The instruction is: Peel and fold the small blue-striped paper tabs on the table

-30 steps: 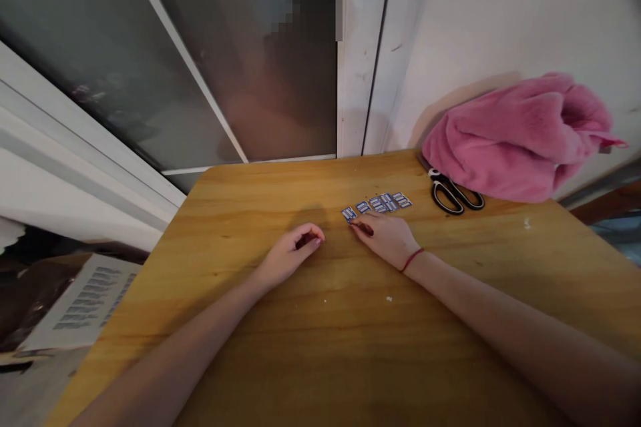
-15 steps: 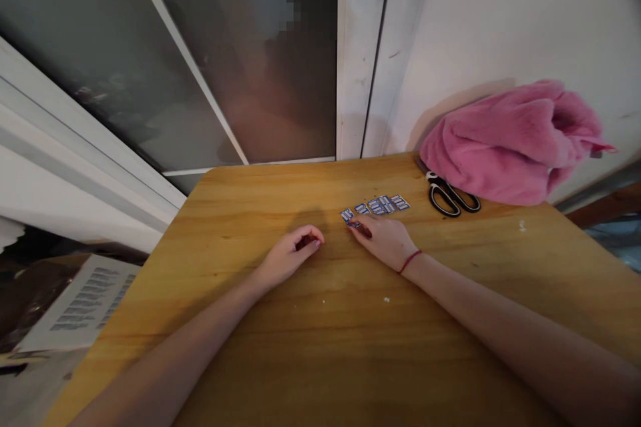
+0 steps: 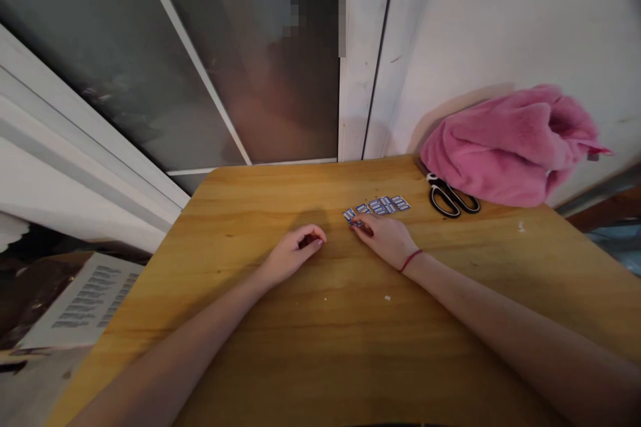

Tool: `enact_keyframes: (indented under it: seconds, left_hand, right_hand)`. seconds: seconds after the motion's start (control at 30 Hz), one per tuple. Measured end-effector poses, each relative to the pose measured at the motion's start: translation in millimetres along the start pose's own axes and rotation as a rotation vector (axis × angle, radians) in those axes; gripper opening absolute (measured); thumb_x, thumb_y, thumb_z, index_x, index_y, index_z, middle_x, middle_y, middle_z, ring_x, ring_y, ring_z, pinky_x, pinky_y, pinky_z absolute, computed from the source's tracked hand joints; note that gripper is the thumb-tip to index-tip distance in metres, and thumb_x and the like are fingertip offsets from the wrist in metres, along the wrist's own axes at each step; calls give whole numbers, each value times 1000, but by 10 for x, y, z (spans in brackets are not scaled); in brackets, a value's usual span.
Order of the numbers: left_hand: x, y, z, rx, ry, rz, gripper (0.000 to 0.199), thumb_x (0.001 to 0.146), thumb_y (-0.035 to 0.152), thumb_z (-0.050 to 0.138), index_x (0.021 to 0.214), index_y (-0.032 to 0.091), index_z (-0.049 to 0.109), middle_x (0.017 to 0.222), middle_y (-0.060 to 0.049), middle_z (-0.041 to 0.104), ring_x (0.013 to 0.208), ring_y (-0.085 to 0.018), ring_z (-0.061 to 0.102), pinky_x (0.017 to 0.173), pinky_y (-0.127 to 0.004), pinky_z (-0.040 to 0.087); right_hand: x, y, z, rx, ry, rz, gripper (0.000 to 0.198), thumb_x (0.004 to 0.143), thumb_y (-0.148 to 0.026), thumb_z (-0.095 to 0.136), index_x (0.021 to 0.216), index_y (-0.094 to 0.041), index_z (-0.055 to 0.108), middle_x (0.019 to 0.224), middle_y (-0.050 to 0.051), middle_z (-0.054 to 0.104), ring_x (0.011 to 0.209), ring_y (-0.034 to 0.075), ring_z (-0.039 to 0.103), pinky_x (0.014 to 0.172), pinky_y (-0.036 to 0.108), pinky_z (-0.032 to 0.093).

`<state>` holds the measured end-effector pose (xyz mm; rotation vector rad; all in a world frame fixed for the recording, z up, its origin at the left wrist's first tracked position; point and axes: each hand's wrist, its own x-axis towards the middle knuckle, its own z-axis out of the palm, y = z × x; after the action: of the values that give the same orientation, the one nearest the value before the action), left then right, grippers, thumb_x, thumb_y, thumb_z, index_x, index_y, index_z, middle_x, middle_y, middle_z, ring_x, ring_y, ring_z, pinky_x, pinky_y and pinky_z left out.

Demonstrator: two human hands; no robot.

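Note:
Several small white cards with blue print lie in a slanting row on the wooden table. My right hand (image 3: 388, 238), with a red cord around its wrist, is at the left end of that row. Its thumb and index finger close on the edge of the leftmost card (image 3: 348, 215); the fingers partly cover it. Further right in the row, another card (image 3: 400, 203) lies flat. My left hand (image 3: 295, 250) rests on the table to the left of the cards, fingers curled in towards the thumb, and no object shows in it.
Black-handled scissors (image 3: 445, 200) lie right of the cards, blades hidden under a pink plush cloth (image 3: 505, 147). White specks dot the wooden table (image 3: 320, 353). Behind its far edge stands a framed glass door (image 3: 210, 80). A printed box (image 3: 83, 300) sits low at left.
The view has shifted slightly. Both hands stay in nearly the same place and pose, the right one still at the leftmost card.

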<state>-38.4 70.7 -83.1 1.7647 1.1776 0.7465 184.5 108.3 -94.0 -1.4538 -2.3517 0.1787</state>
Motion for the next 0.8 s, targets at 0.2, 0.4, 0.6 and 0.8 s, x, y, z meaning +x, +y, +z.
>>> enact_keyframes:
  seconds: [0.2,0.4,0.6,0.8]
  left_hand:
    - [-4,-11,-1,14,-3,-6,16,85,32,44,86,20,55,71,2,49,66,-11,44,62,-22,35]
    - [-3,0,-1,42,0,13,16,85,31,44,85,19,55,72,2,50,66,-11,45,61,-22,35]
    - [-22,5,-11,84,-1,6,15,85,31,44,85,20,55,73,2,51,67,-11,46,62,-22,36]
    - [-8,5,-19,93,-10,12,14,85,30,44,85,20,55,74,2,52,68,-12,46,63,-23,36]
  right_hand:
    - [15,2,7,-14,-5,4,21,86,-33,45,94,-23,61,81,1,69,66,14,62,54,23,36]
    - [-1,-28,-19,82,33,15,25,86,-36,44,101,-24,60,80,1,68,66,15,61,55,24,39]
    - [92,241,-124,278,240,154,32,86,-39,41,101,-18,60,64,1,59,55,14,52,55,26,40]
    - [272,700,-364,143,319,236,25,78,-25,44,89,-17,65,74,4,56,68,16,53,67,28,43]
